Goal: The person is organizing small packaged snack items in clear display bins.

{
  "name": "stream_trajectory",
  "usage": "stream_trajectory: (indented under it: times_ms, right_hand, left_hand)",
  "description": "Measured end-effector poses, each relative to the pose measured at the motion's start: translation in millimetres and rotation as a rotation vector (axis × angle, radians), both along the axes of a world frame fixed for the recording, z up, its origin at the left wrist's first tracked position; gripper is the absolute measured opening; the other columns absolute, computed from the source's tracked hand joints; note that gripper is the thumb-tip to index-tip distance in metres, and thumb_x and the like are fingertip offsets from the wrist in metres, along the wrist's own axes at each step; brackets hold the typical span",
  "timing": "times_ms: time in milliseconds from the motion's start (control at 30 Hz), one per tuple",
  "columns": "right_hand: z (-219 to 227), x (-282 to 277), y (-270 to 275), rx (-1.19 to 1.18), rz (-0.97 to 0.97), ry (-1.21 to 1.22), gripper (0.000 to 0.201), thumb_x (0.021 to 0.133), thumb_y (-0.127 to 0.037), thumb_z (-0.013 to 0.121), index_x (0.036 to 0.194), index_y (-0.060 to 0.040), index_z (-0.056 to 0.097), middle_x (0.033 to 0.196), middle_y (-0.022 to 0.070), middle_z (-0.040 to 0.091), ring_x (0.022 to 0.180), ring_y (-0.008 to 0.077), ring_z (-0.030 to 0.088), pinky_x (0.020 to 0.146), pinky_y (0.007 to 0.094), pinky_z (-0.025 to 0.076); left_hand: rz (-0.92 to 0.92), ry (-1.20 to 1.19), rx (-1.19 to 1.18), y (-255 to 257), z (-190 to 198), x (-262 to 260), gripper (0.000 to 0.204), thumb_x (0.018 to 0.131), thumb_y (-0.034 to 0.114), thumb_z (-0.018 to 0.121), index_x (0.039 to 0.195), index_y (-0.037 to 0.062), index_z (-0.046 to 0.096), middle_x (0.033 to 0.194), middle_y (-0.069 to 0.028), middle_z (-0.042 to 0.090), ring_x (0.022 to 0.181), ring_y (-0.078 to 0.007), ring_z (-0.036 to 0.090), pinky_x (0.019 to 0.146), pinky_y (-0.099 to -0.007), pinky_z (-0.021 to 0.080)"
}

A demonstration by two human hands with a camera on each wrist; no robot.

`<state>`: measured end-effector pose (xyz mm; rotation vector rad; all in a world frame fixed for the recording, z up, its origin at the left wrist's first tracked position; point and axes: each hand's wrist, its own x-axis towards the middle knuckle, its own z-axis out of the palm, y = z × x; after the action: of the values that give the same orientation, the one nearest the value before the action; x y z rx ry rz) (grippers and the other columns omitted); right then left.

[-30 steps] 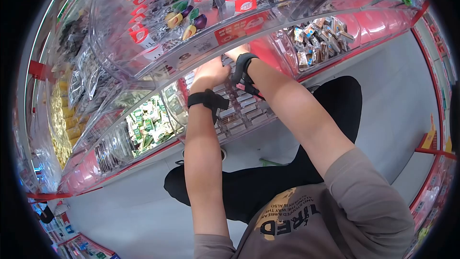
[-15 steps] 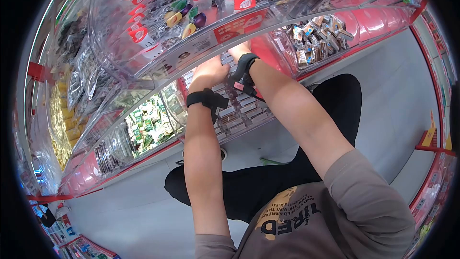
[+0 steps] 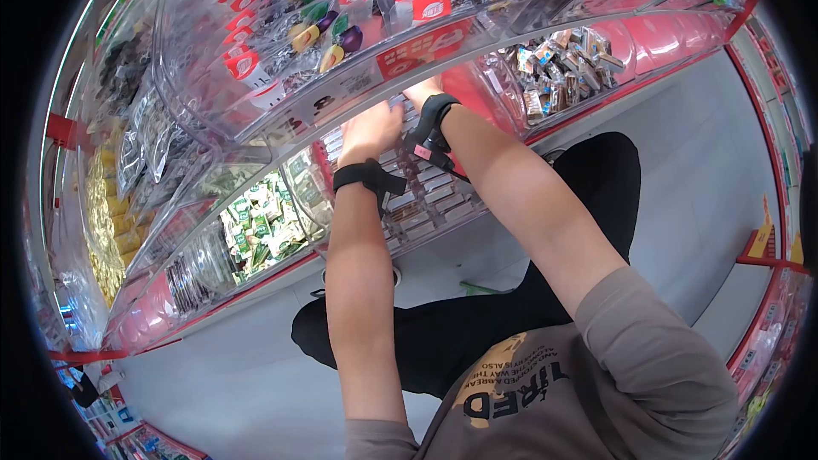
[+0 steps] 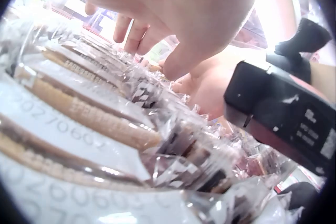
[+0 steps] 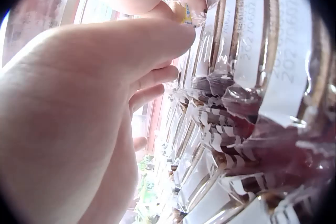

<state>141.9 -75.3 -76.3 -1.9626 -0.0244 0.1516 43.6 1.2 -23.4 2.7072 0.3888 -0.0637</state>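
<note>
Upright rows of flat, clear-wrapped snack packets [image 4: 89,103], brown with white date-printed labels, fill a clear bin beneath the upper shelf. My left hand [image 3: 372,132] reaches over these rows; in its wrist view the left hand [image 4: 178,8] has its fingers loosely bent above the packets, nothing seen in its grasp. Beside it, my right hand [image 3: 423,89] goes under the shelf lip, which partly hides it. In its wrist view the right hand [image 5: 79,98] has its thumb extended and fingers fairly straight, fingertips right at the packets' edge.
Above the hands juts a clear shelf bin [image 3: 281,111] with bagged dried plums [image 3: 341,43]. Green-and-white packets [image 3: 264,213] lie in the bin to the left, brown-and-silver ones [image 3: 567,72] to the right. Grey floor [image 3: 239,375] shows below the red shelf edge.
My left hand has shifted slightly and its fingers show a little straighter beside the right hand. The right hand stays nearly in place.
</note>
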Motion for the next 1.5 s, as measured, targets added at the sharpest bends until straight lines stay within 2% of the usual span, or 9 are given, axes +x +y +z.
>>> stream_trajectory:
  times_ms: [67, 267, 367, 667, 800, 967, 1167, 1267, 1500]
  right_hand:
    - [-6, 5, 1, -0.020, 0.028, 0.021, 0.056, 0.079, -0.044, 0.054, 0.122, -0.0079, 0.051, 0.117, 0.0226, 0.056, 0.109, 0.0373, 0.053, 0.090, 0.0441, 0.043]
    - [20, -11, -4, -0.041, -0.032, 0.062, 0.054, 0.079, -0.042, 0.054, 0.121, -0.0088, 0.052, 0.117, 0.0218, 0.056, 0.110, 0.0381, 0.053, 0.092, 0.0447, 0.041]
    - [4, -6, 2, -0.028, -0.056, 0.019, 0.052, 0.078, -0.042, 0.056, 0.118, -0.0085, 0.054, 0.113, 0.0223, 0.058, 0.107, 0.0386, 0.055, 0.090, 0.0447, 0.043]
    - [0, -1, 3, 0.217, -0.196, 0.050, 0.045, 0.075, -0.037, 0.062, 0.104, -0.0024, 0.061, 0.105, 0.0240, 0.060, 0.100, 0.0394, 0.057, 0.084, 0.0436, 0.046]
    - [-7, 5, 6, 0.285, -0.231, 0.130, 0.047, 0.074, -0.037, 0.063, 0.104, -0.0010, 0.061, 0.107, 0.0242, 0.060, 0.102, 0.0388, 0.057, 0.085, 0.0432, 0.046]
    - [1, -3, 2, 0.200, -0.190, 0.075, 0.049, 0.074, -0.038, 0.064, 0.105, 0.0003, 0.060, 0.109, 0.0231, 0.060, 0.103, 0.0385, 0.056, 0.086, 0.0429, 0.046]
    - [-6, 6, 6, 0.343, -0.207, 0.206, 0.055, 0.074, -0.042, 0.063, 0.110, -0.0012, 0.059, 0.110, 0.0225, 0.059, 0.105, 0.0351, 0.057, 0.086, 0.0411, 0.046]
    - [-24, 15, 14, 0.314, -0.196, 0.114, 0.055, 0.075, -0.043, 0.063, 0.113, -0.0033, 0.058, 0.111, 0.0220, 0.059, 0.105, 0.0342, 0.057, 0.086, 0.0407, 0.046]
    - [7, -1, 4, 0.140, -0.175, 0.097, 0.049, 0.074, -0.038, 0.065, 0.109, -0.0038, 0.060, 0.110, 0.0219, 0.059, 0.105, 0.0360, 0.056, 0.085, 0.0422, 0.046]
  left_hand:
    - [-0.001, -0.024, 0.000, 1, -3, 1, 0.059, 0.081, 0.037, 0.053, 0.133, 0.0142, 0.039, 0.133, -0.0189, 0.044, 0.125, -0.0360, 0.038, 0.102, -0.0554, 0.021]
    - [-0.037, -0.066, 0.005, 2, -5, 1, 0.057, 0.081, 0.037, 0.053, 0.132, 0.0135, 0.041, 0.132, -0.0199, 0.044, 0.124, -0.0371, 0.039, 0.100, -0.0539, 0.025]
    - [-0.043, -0.059, -0.003, 2, -4, 2, 0.057, 0.081, 0.037, 0.054, 0.132, 0.0140, 0.042, 0.131, -0.0198, 0.045, 0.124, -0.0371, 0.039, 0.100, -0.0530, 0.026]
    - [-0.039, 0.017, -0.017, 3, 6, 2, 0.059, 0.080, 0.032, 0.054, 0.132, 0.0088, 0.041, 0.130, -0.0229, 0.045, 0.124, -0.0385, 0.038, 0.103, -0.0498, 0.025]
    - [-0.059, 0.048, -0.031, 3, 11, 2, 0.057, 0.080, 0.028, 0.053, 0.132, 0.0063, 0.040, 0.130, -0.0240, 0.044, 0.123, -0.0392, 0.038, 0.104, -0.0485, 0.025]
    - [-0.055, 0.038, -0.048, 3, 13, 1, 0.054, 0.081, 0.024, 0.051, 0.132, 0.0068, 0.041, 0.130, -0.0242, 0.044, 0.123, -0.0391, 0.038, 0.104, -0.0483, 0.024]
    - [-0.004, 0.051, -0.081, 2, 13, 2, 0.050, 0.081, 0.022, 0.052, 0.129, 0.0086, 0.047, 0.130, -0.0223, 0.045, 0.123, -0.0380, 0.039, 0.104, -0.0470, 0.025]
    - [-0.008, 0.028, -0.068, 5, 8, 4, 0.047, 0.080, 0.020, 0.051, 0.126, 0.0088, 0.051, 0.129, -0.0219, 0.046, 0.123, -0.0375, 0.040, 0.104, -0.0465, 0.026]
    - [-0.023, 0.062, -0.062, 5, 14, 2, 0.047, 0.078, 0.018, 0.049, 0.124, 0.0077, 0.052, 0.127, -0.0227, 0.048, 0.121, -0.0379, 0.041, 0.103, -0.0466, 0.027]
